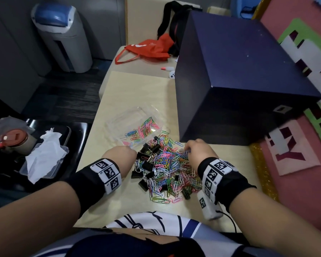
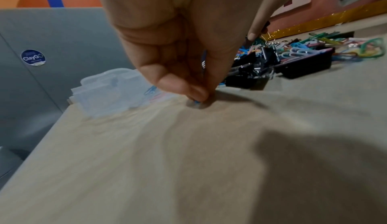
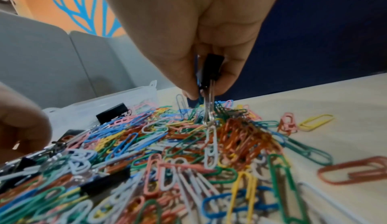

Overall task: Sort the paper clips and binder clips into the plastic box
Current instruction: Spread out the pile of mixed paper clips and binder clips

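Mid-sort: right hand (image 3: 201,72) pinches a binder clip (image 3: 210,72) above the pile (image 1: 167,164); left hand (image 2: 184,53) pinches a small blue clip (image 2: 196,101); next, carry both to the plastic box (image 1: 135,125) at frame centre

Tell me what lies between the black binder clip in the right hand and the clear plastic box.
The right hand pinches a black binder clip above the heap of coloured paper clips. Towards the clear plastic box lie only low clips; lifted over them, nothing visible blocks it.

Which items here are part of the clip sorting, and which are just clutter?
Job: paper clips, binder clips, plastic box, binder clip pinched by right hand, left hand.
Clutter: dark blue box, red bag, tissue, bin.
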Demonstrator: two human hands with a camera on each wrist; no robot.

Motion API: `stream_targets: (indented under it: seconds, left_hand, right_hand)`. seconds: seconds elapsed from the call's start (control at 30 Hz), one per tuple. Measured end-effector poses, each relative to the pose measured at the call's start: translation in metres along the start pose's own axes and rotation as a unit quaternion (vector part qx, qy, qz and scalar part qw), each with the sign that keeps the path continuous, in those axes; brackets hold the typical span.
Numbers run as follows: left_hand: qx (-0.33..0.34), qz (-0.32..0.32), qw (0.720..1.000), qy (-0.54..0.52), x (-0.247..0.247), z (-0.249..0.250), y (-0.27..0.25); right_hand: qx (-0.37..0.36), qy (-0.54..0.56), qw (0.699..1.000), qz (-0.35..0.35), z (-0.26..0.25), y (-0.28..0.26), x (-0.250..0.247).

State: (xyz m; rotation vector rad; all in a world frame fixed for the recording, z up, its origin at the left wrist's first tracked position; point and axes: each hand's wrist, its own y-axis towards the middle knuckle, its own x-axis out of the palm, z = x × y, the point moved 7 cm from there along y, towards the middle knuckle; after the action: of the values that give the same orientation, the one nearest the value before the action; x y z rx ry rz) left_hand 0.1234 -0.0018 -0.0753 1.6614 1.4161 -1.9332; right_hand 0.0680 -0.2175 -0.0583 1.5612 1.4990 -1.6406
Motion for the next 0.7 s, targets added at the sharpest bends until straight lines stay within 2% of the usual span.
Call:
stream_targets:
  seconds: [0.17,0.23,0.3,0.37,0.47,0.53,0.7]
  left_hand:
    - [0.008,-0.022,1.0,0.011,0.003,0.006,-0.001]
    - [0.008,-0.014,1.0,0.014,-0.007,0.012,-0.001]
    - [0.012,0.02,1.0,0.001,-0.024,0.022,-0.002]
    - [0.048,0.066,0.997,-0.013,-0.042,0.041,0.0]
    - [0.151,0.106,0.983,-0.016,-0.052,0.08,0.005]
    - [0.176,0.101,0.979,-0.016,-0.049,0.097,0.012]
    - [0.14,0.045,0.989,0.029,-0.039,0.108,0.029]
  right_hand:
    - [0.034,-0.074,0.997,0.0,0.014,-0.007,-0.006]
    - [0.008,-0.097,0.995,0.027,0.013,-0.008,-0.006]
    - [-0.039,-0.083,0.996,0.022,0.009,-0.009,0.0]
    - [-0.09,-0.06,0.994,-0.02,0.002,-0.011,0.011]
    - [-0.139,-0.088,0.981,-0.101,-0.004,-0.015,0.033]
    - [-0.14,-0.127,0.975,-0.121,-0.002,-0.016,0.041]
    - [-0.117,-0.137,0.982,-0.063,0.001,-0.019,0.034]
